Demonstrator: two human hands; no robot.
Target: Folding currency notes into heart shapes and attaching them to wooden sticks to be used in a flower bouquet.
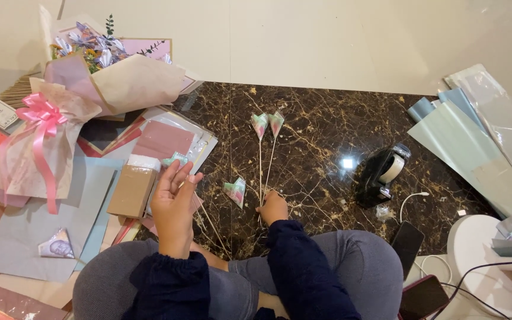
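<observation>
head | left hand [173, 204] pinching folded heart [175, 159] | right hand [272, 208] closed on skewers [261, 172] | bare marble floor [327, 136] ahead

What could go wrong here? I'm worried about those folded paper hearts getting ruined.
The right hand presses the low ends of two thin sticks on slick marble floor; they may roll or snap. The left hand holds a heart near a box, so it could get crushed.

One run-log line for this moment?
left hand: holds folded heart | right hand: on two stick hearts | loose heart between hands
</observation>
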